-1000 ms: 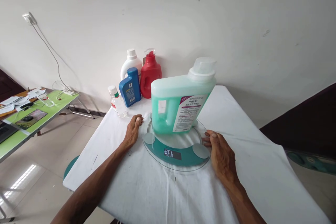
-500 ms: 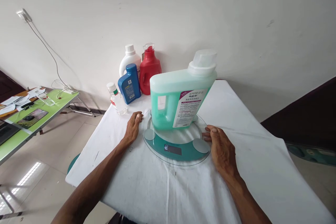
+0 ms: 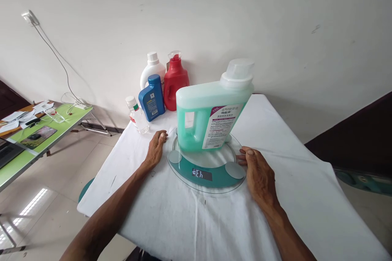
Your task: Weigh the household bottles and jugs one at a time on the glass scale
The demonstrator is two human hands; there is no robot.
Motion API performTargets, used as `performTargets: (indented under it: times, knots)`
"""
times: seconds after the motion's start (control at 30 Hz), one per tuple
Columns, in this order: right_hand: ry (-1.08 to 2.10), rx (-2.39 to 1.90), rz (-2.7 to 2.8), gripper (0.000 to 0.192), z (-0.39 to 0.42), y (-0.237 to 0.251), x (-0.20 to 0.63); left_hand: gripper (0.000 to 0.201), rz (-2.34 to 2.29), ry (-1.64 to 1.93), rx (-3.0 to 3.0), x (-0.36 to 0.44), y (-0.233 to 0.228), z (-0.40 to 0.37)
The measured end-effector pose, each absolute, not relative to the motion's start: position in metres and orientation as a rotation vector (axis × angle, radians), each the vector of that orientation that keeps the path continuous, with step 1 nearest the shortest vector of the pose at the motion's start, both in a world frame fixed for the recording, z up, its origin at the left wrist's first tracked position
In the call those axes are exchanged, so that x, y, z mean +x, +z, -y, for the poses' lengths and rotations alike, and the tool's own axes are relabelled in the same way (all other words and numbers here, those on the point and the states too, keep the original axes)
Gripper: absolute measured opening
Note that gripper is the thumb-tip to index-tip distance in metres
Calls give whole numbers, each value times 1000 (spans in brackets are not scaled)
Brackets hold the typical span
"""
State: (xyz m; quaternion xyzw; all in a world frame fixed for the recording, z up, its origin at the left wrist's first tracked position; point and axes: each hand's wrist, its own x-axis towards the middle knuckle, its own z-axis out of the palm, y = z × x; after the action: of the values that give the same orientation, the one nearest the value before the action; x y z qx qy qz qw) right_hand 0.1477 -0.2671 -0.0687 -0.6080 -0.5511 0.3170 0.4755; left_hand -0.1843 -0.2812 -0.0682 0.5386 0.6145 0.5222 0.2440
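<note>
A large clear jug of green liquid (image 3: 211, 118) with a white cap stands upright on a round glass scale (image 3: 206, 171) whose small display shows lit digits. The scale lies on a table covered with a white cloth (image 3: 196, 220). My left hand (image 3: 155, 149) rests flat on the cloth, fingertips touching the scale's left rim. On the right side, my right hand (image 3: 257, 171) lies on the cloth with its fingers against the scale's right rim. Neither hand holds anything.
Behind the scale by the wall stand a white bottle (image 3: 150, 73), a red bottle (image 3: 175, 79), a blue bottle (image 3: 151, 98) and a small clear bottle (image 3: 136, 116). A green folding table (image 3: 36, 138) with papers and a cable sits at the left. Tiled floor lies between.
The scale's display, blank half a second ago, shows digits again. The view has shifted slightly; both hands and the jug stay in place.
</note>
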Motion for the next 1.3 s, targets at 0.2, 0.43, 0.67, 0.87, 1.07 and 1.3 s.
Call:
performTargets:
  times: [0.2,0.43,0.67,0.87,1.07,1.3]
  knots:
    - [780,-1491,1339,70,266,-70,148,77,-1688,1430,1481,-185,-69,281]
    - [799,-1487,1330,72,267,-67,147,77,-1695,1417,1489,-185,-68,281]
    - [802,-1444,1326,71,265,-74,150,74,-1706,1444,1524,-178,-53,288]
    - [818,-1376,1280,68,266,-79,153,69,-1472,1588,1669,-150,7,279]
    - [820,-1354,1260,65,267,-82,159,62,-1374,1675,1592,-108,63,262]
    - [912,-1321,1090,65,266,-93,155,61,-1528,1689,1273,-85,81,256]
